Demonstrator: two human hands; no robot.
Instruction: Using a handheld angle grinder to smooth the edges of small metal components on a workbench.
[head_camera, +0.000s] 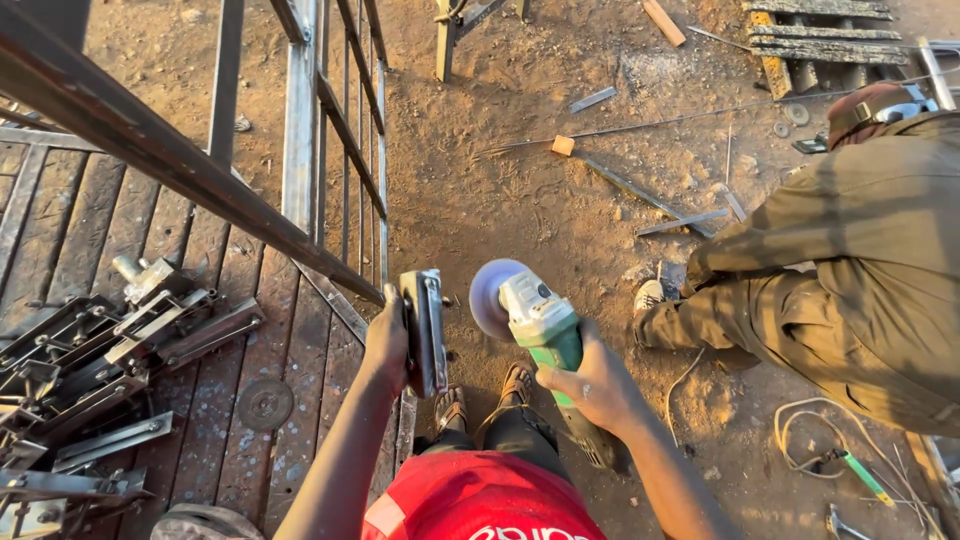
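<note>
Outdoors, two hands, one green angle grinder (545, 335), one flat metal lock case (427, 330).
Left hand (388, 340) clasps the case at 9 o'clock of the grinder; right hand (597, 385) clenches its ribbed handle.

Bare dirt ground (540, 200) carries scattered metal strips (680, 222) at two o'clock, a wooden pallet (820, 45) at one, and coiled cable (800, 430) at four. At nine, a plank deck (290, 370) holds piled steel brackets (90, 370) and a grinding disc (265, 403).

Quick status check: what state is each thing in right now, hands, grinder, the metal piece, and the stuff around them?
Left hand: gripping the metal bracket.
Metal bracket: held upright at the frame's end.
Right hand: wrapped around the grinder.
Angle grinder: held up, disc clear of the bracket; spinning cannot be told.
Loose disc: lying flat on the table.
Co-worker: crouched on the dirt.
</note>
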